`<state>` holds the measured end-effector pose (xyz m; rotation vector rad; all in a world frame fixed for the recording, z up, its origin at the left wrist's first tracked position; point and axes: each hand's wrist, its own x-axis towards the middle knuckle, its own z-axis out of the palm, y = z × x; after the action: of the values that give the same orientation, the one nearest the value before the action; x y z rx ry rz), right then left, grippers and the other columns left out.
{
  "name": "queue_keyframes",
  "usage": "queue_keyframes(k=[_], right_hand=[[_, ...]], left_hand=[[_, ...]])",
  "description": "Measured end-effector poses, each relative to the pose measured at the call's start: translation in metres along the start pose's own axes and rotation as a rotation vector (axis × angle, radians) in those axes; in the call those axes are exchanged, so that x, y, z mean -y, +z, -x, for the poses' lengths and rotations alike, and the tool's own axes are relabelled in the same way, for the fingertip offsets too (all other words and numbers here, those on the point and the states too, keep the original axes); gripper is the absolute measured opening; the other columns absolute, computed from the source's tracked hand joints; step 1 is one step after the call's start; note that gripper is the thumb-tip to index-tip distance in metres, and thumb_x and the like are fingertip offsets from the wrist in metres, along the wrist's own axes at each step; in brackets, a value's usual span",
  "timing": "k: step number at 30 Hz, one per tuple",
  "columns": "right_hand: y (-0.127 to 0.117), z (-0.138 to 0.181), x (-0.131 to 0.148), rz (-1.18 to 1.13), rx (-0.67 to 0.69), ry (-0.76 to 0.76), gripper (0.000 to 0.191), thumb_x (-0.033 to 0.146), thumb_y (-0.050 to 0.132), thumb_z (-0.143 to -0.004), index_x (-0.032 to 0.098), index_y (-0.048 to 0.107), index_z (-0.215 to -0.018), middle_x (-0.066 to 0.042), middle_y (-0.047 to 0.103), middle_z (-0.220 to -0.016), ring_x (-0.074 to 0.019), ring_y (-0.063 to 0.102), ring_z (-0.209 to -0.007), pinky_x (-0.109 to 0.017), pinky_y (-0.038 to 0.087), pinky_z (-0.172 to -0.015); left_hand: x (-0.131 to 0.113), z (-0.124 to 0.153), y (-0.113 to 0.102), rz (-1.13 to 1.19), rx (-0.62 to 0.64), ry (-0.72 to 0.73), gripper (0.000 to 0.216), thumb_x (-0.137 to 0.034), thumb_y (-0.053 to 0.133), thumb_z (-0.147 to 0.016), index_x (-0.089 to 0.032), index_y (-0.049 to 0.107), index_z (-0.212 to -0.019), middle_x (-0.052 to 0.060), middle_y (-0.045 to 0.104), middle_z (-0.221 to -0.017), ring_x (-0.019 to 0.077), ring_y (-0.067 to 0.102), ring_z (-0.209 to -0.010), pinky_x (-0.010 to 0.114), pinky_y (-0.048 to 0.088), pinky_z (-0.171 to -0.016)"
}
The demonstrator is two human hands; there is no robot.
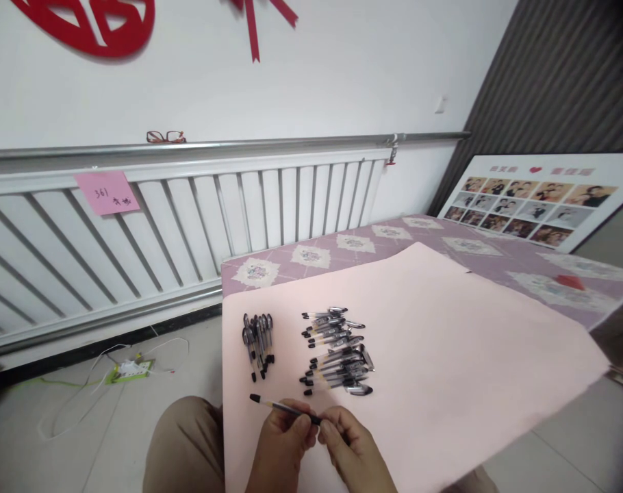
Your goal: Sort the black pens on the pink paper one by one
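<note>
A black-tipped pen (275, 405) lies slantwise between my two hands, low over the pink sheet (445, 356). My left hand (287, 435) is closed round its barrel, and the dark tip sticks out to the left. At the pen's other end, my right hand (347, 441) pinches the dark part with thumb and fingers, hiding most of it. Beyond my hands spreads a larger heap of pens (337, 352), mostly lying sideways. To its left is a smaller bunch of pens (259, 342), lying roughly lengthwise.
The sheet covers part of a purple patterned tablecloth (342, 243). Behind stands a white radiator (281, 205) with a pink note (109, 193); glasses (166, 137) rest on the pipe above. A photo board (537, 198) leans at right. A power strip (131, 370) lies on the floor.
</note>
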<state>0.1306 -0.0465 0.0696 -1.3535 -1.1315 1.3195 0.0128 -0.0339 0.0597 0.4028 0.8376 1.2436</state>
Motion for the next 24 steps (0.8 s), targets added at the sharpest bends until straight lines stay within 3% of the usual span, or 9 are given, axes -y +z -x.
queue_keyframes(k=[4, 9, 12, 14, 19, 24], right_hand=[[-0.0002, 0.0004, -0.0012, 0.040, 0.020, -0.019, 0.029, 0.043, 0.054, -0.075, 0.020, 0.050, -0.059, 0.008, 0.036, -0.048, -0.0092, 0.033, -0.046, -0.021, 0.028, -0.047], [0.0025, -0.0010, -0.0049, 0.033, -0.090, -0.126, 0.021, 0.038, 0.062, -0.069, 0.019, 0.057, -0.061, 0.005, 0.047, -0.055, -0.0116, 0.042, -0.055, -0.022, 0.034, -0.054], [0.0024, -0.0010, -0.0038, 0.001, -0.096, -0.115, 0.022, 0.041, 0.064, -0.066, 0.019, 0.061, -0.072, 0.004, 0.052, -0.059, -0.0121, 0.045, -0.056, -0.022, 0.036, -0.054], [0.0016, -0.0004, -0.0033, -0.011, -0.083, -0.068, 0.026, 0.045, 0.062, -0.068, 0.020, 0.059, -0.074, 0.006, 0.049, -0.056, -0.0107, 0.042, -0.051, -0.021, 0.034, -0.050], [0.0008, 0.0009, -0.0043, 0.041, -0.067, -0.009, 0.034, 0.050, 0.053, -0.074, 0.021, 0.047, -0.057, 0.009, 0.034, -0.046, -0.0089, 0.031, -0.044, -0.021, 0.027, -0.045], [0.0026, 0.0000, -0.0012, 0.041, -0.120, -0.078, 0.026, 0.046, 0.061, -0.067, 0.021, 0.054, -0.063, 0.007, 0.042, -0.054, -0.0106, 0.037, -0.051, -0.022, 0.031, -0.050]], left_hand=[[0.0071, -0.0031, -0.0053, 0.010, 0.055, 0.041, 0.030, -0.026, 0.081, -0.052, -0.014, 0.061, -0.069, 0.000, 0.061, -0.061, 0.0090, 0.053, -0.052, 0.022, 0.038, -0.053], [0.0072, -0.0037, -0.0042, -0.003, -0.022, 0.005, 0.036, -0.032, 0.082, -0.048, -0.014, 0.060, -0.070, 0.000, 0.060, -0.059, 0.0087, 0.052, -0.050, 0.022, 0.039, -0.051], [0.0052, -0.0023, -0.0019, -0.014, -0.058, -0.016, 0.038, -0.033, 0.083, -0.046, -0.014, 0.059, -0.069, 0.000, 0.060, -0.059, 0.0089, 0.052, -0.051, 0.022, 0.040, -0.052], [0.0046, -0.0015, -0.0012, -0.025, -0.060, -0.012, 0.038, -0.033, 0.083, -0.046, -0.014, 0.059, -0.068, 0.000, 0.060, -0.060, 0.0096, 0.053, -0.052, 0.023, 0.041, -0.053], [0.0043, -0.0012, -0.0023, -0.034, -0.040, 0.024, 0.037, -0.032, 0.082, -0.047, -0.014, 0.059, -0.069, 0.000, 0.059, -0.061, 0.0104, 0.054, -0.054, 0.024, 0.041, -0.055], [0.0032, -0.0021, -0.0040, -0.062, -0.065, 0.001, 0.037, -0.034, 0.081, -0.048, -0.014, 0.059, -0.070, 0.001, 0.059, -0.062, 0.0110, 0.054, -0.056, 0.024, 0.041, -0.056]])
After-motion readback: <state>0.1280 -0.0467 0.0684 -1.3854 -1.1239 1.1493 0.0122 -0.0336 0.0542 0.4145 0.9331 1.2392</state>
